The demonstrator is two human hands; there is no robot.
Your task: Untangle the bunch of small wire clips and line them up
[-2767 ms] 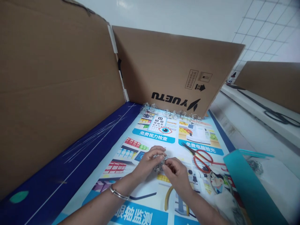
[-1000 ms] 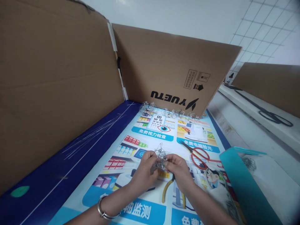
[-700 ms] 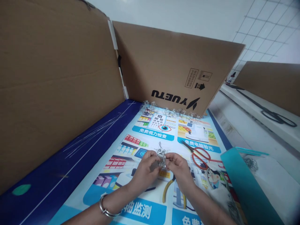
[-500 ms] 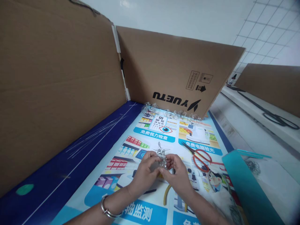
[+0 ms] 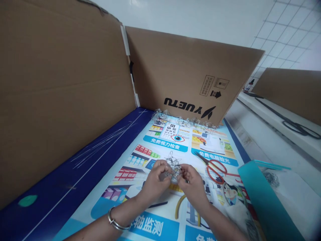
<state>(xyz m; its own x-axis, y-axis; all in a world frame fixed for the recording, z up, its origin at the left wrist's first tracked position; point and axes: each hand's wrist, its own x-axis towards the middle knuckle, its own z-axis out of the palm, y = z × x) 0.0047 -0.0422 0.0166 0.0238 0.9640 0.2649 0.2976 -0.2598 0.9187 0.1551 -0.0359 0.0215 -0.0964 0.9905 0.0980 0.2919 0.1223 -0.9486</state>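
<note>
Between my two hands is a small clear beaded ornament (image 5: 173,167), star-like in outline, with a thin dark loop at its top. My left hand (image 5: 157,177) pinches its left side, fingers curled. On the other side, the thumb and fingertips of my right hand (image 5: 192,182) close on its right edge. The ornament is held up just above the printed sheet (image 5: 170,207); fingers hide part of it. To the right of my right hand lie scissors (image 5: 213,167) with red-orange handles and dark blades.
Similar clear beaded pieces (image 5: 185,122) line the foot of the cardboard panel (image 5: 190,73). Thin clear strands (image 5: 100,144) lie on the dark blue surface at left. A teal box (image 5: 265,197) stands at right, beside a clear plastic bag (image 5: 238,211). Another cardboard wall (image 5: 62,83) rises at left.
My hands have moved slightly apart, and the ornament shows wider and more spread between them. The scissors and other things stay where they were.
</note>
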